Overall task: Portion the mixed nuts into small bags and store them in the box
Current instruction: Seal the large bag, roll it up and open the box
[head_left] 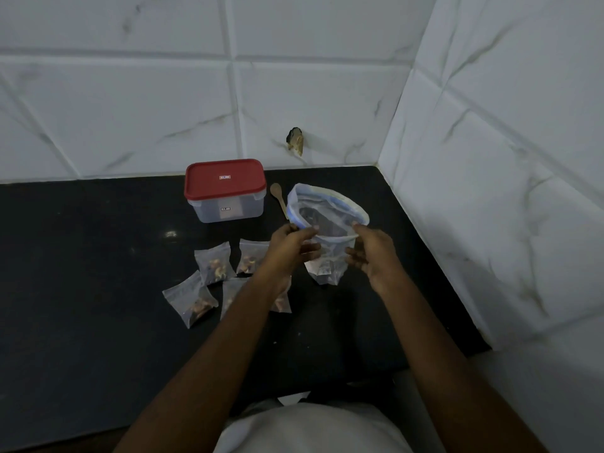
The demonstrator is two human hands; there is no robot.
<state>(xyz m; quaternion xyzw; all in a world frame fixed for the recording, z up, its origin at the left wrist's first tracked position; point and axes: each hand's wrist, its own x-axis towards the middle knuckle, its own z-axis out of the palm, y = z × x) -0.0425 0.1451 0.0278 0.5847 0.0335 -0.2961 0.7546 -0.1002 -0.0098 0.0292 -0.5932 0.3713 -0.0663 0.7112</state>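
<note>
Big clear plastic bag with a blue zip rim (327, 209): right of middle on the black bench (98, 256), standing up.
Left hand (294, 248): grip pinched on the near left rim.
Right hand (372, 259): grip pinched on the near right rim.
Way it points: mouth up, long side up and down.
Doing it well: best to keep the rim level and tight, so no nuts spill.
Small clear bags of nuts (214, 263): flat, near left.

Lidded box (225, 209), small bags (214, 263) seemingly filled
</note>
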